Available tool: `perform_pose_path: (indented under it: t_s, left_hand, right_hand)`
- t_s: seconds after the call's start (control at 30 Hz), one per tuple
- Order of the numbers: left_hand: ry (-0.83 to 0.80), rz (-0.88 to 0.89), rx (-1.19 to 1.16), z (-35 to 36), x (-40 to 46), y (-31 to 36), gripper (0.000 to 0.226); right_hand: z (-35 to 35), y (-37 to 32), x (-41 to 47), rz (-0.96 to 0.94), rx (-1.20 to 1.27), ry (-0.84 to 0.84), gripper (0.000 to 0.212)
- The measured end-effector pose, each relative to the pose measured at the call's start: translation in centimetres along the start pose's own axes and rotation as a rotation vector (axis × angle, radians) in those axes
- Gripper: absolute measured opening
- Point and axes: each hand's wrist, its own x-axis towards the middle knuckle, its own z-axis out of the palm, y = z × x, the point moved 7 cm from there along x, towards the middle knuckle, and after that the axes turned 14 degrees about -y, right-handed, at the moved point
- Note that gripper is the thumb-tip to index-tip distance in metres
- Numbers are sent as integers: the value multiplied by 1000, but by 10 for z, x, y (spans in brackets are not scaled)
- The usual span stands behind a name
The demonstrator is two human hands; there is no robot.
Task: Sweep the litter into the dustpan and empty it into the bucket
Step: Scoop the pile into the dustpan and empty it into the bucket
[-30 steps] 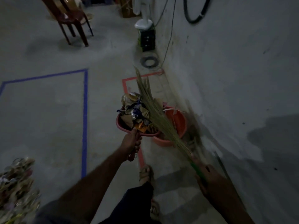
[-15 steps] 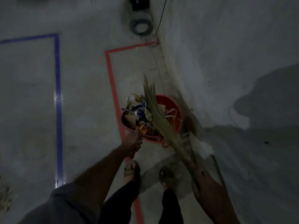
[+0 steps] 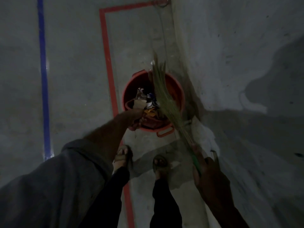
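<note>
An orange bucket [image 3: 176, 89] stands on the floor against the wall, just ahead of my feet. My left hand [image 3: 134, 118] grips the handle of a red dustpan [image 3: 130, 104], which is held over the bucket's mouth. Crumpled wrappers and paper litter [image 3: 144, 100] lie on the pan inside the bucket's rim. My right hand [image 3: 209, 175] holds the green handle of a grass broom [image 3: 162, 91], whose bristles slant up across the bucket's right half.
A red tape rectangle [image 3: 107, 50] on the concrete floor frames the bucket's spot. A blue tape line [image 3: 43, 71] runs along the left. The grey wall [image 3: 238, 55] rises close on the right, with a cable along its base.
The view has tilted down and I have stepped closer. The dustpan has moved from the bucket's left rim to over its mouth and tipped forward. The broom stays in my right hand.
</note>
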Motion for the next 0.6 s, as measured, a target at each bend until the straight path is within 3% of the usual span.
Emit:
perform_pose_path:
  t_s: [0.03,0.23,0.3,0.37,0.43,0.5,0.6]
  left_hand:
    - [-5,-13,1,3,-4,-1,58]
    - [-11,-68,41,8,-21,-20,40]
    - [-26,-77,17,6,-29,-31,37]
    - [-8,-33,-34,2,-44,-42,37]
    - [2,24,-70,1,-65,-54,40]
    - [-6,93,-139,2,-88,-63,49]
    - [-16,187,-245,5,-130,-74,55]
  right_hand:
    - [-3,-1,-4,-31,14,7,46]
    - [-22,-8,-17,-162,48,70,61]
    - [-20,-6,-18,-141,39,62,52]
    - [-18,0,-25,-91,36,43,36]
    - [-14,10,-37,-46,79,39,32]
    - [-19,19,-57,-32,156,80,33]
    - [-23,27,-91,-58,262,73,51]
